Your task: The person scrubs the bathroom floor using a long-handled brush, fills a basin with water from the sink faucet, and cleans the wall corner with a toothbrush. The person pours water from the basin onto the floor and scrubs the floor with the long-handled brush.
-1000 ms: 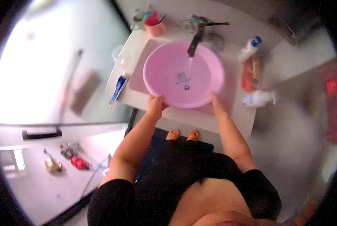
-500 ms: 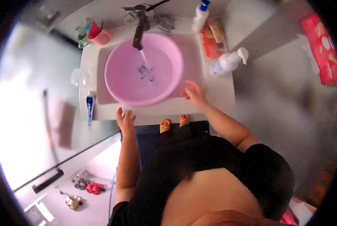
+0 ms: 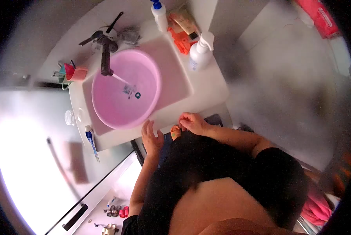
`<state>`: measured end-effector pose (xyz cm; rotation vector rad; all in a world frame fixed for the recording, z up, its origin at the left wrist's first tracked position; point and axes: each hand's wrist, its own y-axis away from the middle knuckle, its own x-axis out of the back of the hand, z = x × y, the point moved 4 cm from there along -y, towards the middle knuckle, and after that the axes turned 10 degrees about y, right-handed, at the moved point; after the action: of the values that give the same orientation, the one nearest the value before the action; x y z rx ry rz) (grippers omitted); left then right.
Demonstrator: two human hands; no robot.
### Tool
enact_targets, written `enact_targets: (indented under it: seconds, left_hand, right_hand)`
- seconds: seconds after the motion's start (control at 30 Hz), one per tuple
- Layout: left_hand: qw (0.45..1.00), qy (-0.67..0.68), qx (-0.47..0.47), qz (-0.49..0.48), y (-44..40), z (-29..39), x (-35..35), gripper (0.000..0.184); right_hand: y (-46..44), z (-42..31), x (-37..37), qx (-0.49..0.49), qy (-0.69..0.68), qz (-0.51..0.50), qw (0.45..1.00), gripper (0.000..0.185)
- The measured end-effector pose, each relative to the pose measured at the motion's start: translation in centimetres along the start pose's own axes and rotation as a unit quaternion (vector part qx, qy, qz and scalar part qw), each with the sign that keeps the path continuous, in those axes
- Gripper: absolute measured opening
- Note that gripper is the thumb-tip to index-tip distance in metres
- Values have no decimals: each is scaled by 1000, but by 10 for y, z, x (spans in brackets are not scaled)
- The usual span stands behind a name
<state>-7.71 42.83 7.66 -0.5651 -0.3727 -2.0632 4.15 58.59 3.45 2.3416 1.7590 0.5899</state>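
Observation:
A pink basin rests in the white sink, and water runs into it from the dark faucet. My left hand is just below the basin's near rim, its fingers apart and nothing in them. To its right, my right hand hangs by the sink's front edge with curled fingers; whether they hold anything is too small to tell.
A white pump bottle, an orange packet and a blue-topped bottle stand right of the sink. Cups are at the back left. A toothpaste tube lies at the left edge.
Both hands have let go of the basin's rim and drawn back from it. The right hand's fingers have curled. The view has turned toward the right.

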Motion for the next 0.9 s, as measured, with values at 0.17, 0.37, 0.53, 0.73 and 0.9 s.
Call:
enact_targets:
  seconds: [0.17,0.37,0.53,0.73,0.9]
  left_hand:
    - [959,-188,-179,-114,11,33,-10,41]
    - [998,-10,-9,-66,-29,94,33,24]
    - [926,129,-355,-4,-70,285,140,58]
    - [904,-91,-417,17,-111,352,153,56]
    - [911,-177,-373,10,-130,354,135,54]
  right_hand:
    - [9,3,18,13,-14,6,1000,20]
    - [13,-6,55,-15,-99,-32,994,14]
    - [16,0,82,20,-105,2,994,15]
    - [38,-13,124,-7,-161,85,983,14]
    - [45,-24,152,-6,-153,167,974,12]
